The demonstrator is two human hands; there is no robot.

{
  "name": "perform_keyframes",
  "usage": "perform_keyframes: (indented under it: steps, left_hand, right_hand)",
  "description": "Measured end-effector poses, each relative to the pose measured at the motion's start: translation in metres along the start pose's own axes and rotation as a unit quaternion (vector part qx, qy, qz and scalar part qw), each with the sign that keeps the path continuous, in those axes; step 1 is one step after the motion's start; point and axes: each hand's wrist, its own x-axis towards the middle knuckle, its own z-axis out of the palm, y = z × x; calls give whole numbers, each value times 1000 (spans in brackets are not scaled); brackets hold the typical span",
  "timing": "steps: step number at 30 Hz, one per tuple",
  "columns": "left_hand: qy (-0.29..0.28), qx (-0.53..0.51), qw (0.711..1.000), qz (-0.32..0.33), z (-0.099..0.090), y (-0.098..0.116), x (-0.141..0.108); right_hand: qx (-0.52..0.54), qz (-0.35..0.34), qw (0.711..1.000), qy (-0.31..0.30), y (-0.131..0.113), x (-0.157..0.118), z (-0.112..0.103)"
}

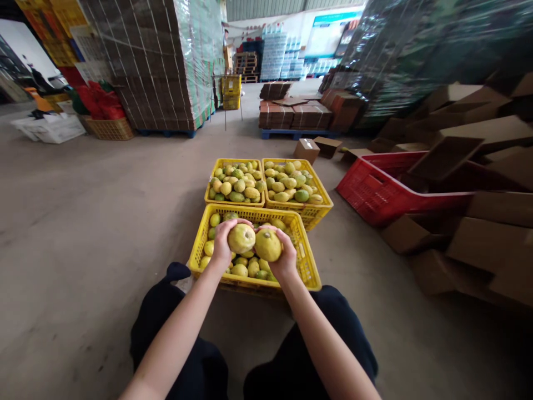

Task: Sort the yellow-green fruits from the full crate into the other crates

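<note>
My left hand [224, 244] is wrapped around a yellow lemon [241, 238], its blossom or stem end turned up toward me. Beside it, my right hand [288, 255] grips a second yellow lemon [268, 245] with a small stem nub on top. Both fruits are held side by side, nearly touching, above a yellow plastic crate [307, 261] between my knees. More yellow and greenish lemons [239, 270] lie in that crate, partly hidden by my hands. Just behind it stand a left yellow crate [235, 204] and a right yellow crate [303, 211], both full of lemons.
To the right, a red crate [366, 191] holds cardboard, with open cardboard boxes [491, 244] piled around it. A small carton [307, 150] sits behind the crates. Farther back are flattened cartons on a blue pallet [293, 134] and tall wrapped stacks [141, 61].
</note>
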Motion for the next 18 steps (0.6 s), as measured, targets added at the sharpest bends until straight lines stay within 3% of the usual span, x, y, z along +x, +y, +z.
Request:
perform_keyframes:
  steps: [8, 18]
  left_hand:
    - [10, -16, 1000, -5, -2, -1, 2]
    - [11, -10, 1000, -2, -2, -1, 2]
  right_hand:
    - [-41, -32, 998, -25, 2, 0, -1]
    - [-30, -13, 999, -11, -4, -4, 3]
